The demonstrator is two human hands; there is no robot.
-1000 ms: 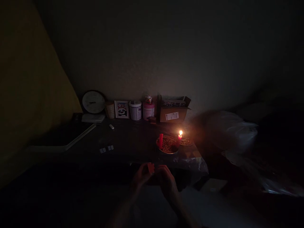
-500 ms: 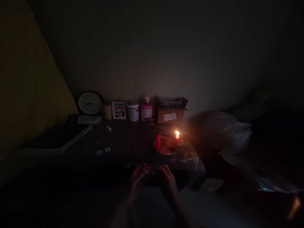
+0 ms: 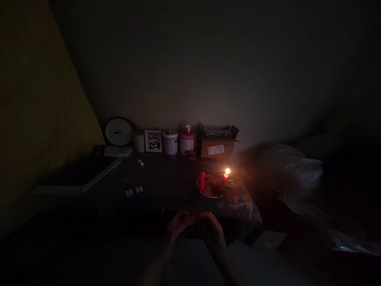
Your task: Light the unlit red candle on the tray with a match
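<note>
Close together at the table's front edge are my left hand (image 3: 178, 223) and my right hand (image 3: 211, 227), fingers curled and tips almost meeting. Whatever they pinch between them is too dark and small to name. Beyond my right hand sits a round bowl (image 3: 212, 196) of dark grainy stuff. An unlit red candle (image 3: 202, 181) stands upright at its left side. On the right side a lit red candle (image 3: 225, 177) burns with a bright flame. Just behind it lies a small dish (image 3: 233, 182) of thin pieces.
Along the wall stand a clock (image 3: 119, 132), a cup (image 3: 139, 142), a framed panda picture (image 3: 153, 141), a white tin (image 3: 170, 143), a pink tin (image 3: 187, 143) and a cardboard box (image 3: 218, 148). Small pale cards (image 3: 134, 191) lie at left. Plastic bags (image 3: 293, 167) bulge at right.
My hands have come closer together, fingertips almost touching. The whole view has shifted slightly, so the table's things appear a little further right and lower.
</note>
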